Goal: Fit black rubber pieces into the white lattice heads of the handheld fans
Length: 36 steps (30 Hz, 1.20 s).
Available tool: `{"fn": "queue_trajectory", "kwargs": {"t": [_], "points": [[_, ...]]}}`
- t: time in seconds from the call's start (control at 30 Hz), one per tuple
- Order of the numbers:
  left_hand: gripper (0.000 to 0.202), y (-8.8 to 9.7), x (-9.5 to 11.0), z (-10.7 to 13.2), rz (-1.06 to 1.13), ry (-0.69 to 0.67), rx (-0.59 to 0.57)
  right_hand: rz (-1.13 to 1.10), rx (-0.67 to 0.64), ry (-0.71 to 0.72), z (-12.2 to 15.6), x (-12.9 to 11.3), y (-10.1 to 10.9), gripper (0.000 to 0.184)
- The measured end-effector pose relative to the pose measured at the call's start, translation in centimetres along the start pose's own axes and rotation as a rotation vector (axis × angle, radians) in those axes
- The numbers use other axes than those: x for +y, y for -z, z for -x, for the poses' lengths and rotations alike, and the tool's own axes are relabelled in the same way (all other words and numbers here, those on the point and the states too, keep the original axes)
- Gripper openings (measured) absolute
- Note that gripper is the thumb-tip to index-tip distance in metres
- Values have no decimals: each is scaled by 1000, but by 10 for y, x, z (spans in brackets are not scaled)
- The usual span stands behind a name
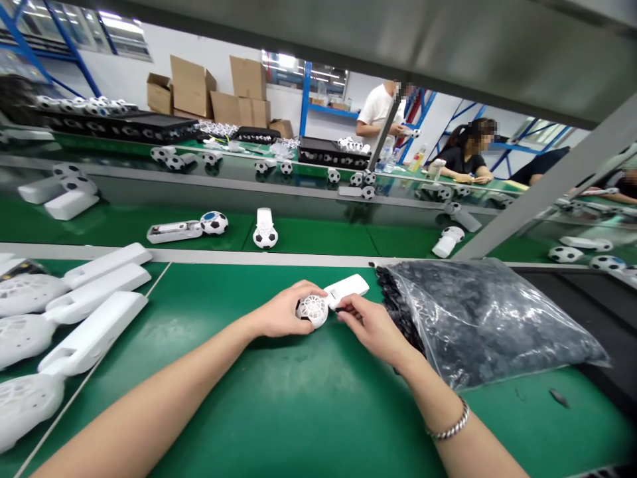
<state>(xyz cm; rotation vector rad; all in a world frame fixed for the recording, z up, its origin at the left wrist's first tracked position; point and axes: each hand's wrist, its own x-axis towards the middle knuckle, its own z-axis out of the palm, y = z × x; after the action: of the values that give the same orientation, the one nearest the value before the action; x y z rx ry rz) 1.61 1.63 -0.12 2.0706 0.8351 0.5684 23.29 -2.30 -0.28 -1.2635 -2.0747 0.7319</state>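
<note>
My left hand [283,311] is closed around the round, white lattice head [312,310] of a white handheld fan, and the fan's flat handle [346,289] points away to the right. My right hand [371,326] is at the fan's head, with its fingertips pinching a small black piece [339,311]. Its exact shape is too small to tell. A silver bracelet [449,421] circles my right wrist. Several white fan bodies with lattice heads [92,332] lie in a row on the green mat to my left.
A clear plastic bag of small black parts [482,318] lies to my right. Beyond a grey rail [199,254], football-patterned fans [213,223] stand on a green bench. Two co-workers [381,109] [465,153] sit or stand further off, near cardboard boxes [199,86].
</note>
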Motion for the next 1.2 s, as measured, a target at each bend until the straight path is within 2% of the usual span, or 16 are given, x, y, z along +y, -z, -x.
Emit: {"fn": "queue_trajectory", "kwargs": {"t": [0.13,0.27,0.33,0.47,0.63,0.73,0.97,1.2], "points": [[57,-2,0,0,7,10,3,52,27,66,0,-5,-1,5],[55,-2,-1,-1,19,8,3,31,19,77,-1,-10,1,22],[56,-2,-1,0,20,12,4,12,1,88,-1,-10,1,20],[53,-7,2,-1,-3,29,42,-159,12,-7,0,-7,-1,12],[50,-17,5,-2,-45,55,148,-170,79,2,-1,-7,-6,5],[48,-20,4,-3,-50,64,175,-268,42,-63,-2,-7,-10,6],[42,-25,5,-4,-38,68,221,-198,50,1,-7,-3,-15,4],[37,-30,7,-7,-41,98,276,-265,94,-108,-12,1,-20,6]]}}
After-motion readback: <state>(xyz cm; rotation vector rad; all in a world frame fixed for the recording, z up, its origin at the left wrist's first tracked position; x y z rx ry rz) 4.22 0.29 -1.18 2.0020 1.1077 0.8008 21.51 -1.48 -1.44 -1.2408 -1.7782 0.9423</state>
